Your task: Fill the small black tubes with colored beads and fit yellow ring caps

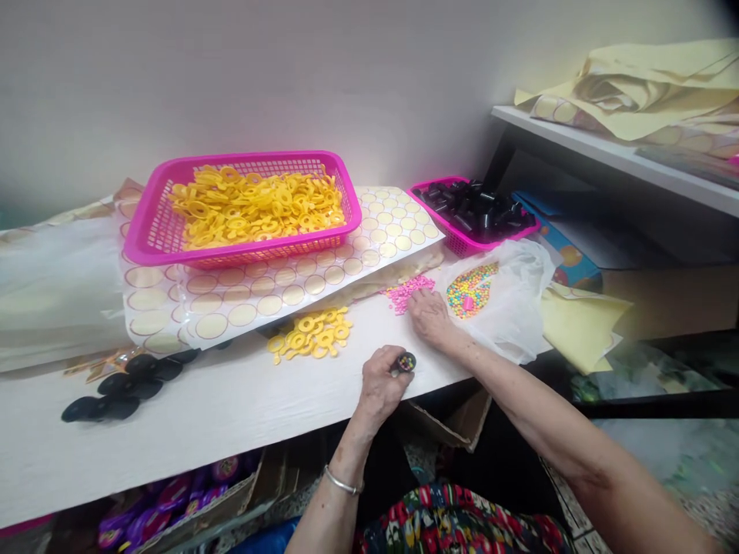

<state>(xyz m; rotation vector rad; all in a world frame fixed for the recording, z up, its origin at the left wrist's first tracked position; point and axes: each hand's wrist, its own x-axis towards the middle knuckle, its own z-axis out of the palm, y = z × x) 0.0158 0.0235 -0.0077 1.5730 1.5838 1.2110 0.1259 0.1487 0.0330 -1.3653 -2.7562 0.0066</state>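
Now our left hand [381, 385] grips a small black cup [407, 362], fingers and thumb closed around its sides; we hold it near the front edge of the white table [202, 400], its mouth turned toward us, with multicoloured beads showing inside; a silver bangle [343, 482] circles our left wrist.

Our right hand [432, 317] reaches farther back, its fingertips at a loose heap of pink beads [398, 295]; we cannot tell whether they pinch any, since the hand's back hides them; just beside it, to the right, a filmy white plastic bag [516, 296] lies with more multicoloured beads [469, 286] and a small pink piece among them.

To the left of our hands we have a pile of yellow ring-shaped pieces [315, 335]; behind it, a large pink basket [138, 250] full of similar yellow pieces stands on sheets of round stickers [315, 285]; a smaller pink basket [462, 245] behind the bag holds a heap of black pieces [470, 209]; more black objects [118, 392] lie at the table's left.
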